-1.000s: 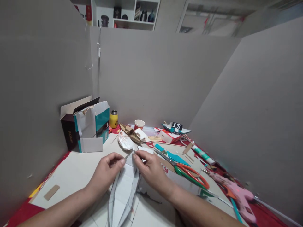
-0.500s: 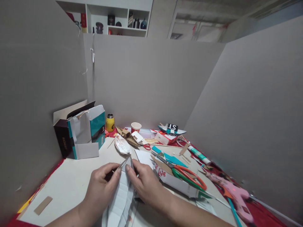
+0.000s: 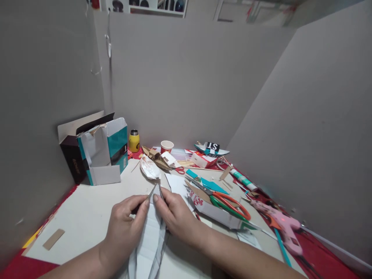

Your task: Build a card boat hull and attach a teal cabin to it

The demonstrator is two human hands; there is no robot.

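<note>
A long white folded piece of cardboard, creased along its length, runs from the near edge up to a narrow tip between my hands. My left hand pinches its left side near that tip, thumb and forefinger closed. On the other side, my right hand grips the right edge, its thumb pressed on the inner face. Just beyond the tip lies a crumpled white paper piece. Scissors with orange and green handles rest on a cut white carton right of my right hand.
At the left stand a teal and white box and a dark box. A yellow bottle and a paper cup are at the back. A pink glue gun lies right. Grey partitions enclose the table.
The view has tilted downward, so the table things sit higher in the picture. Both hands keep their pinch on the white cardboard, with hardly any shift.
</note>
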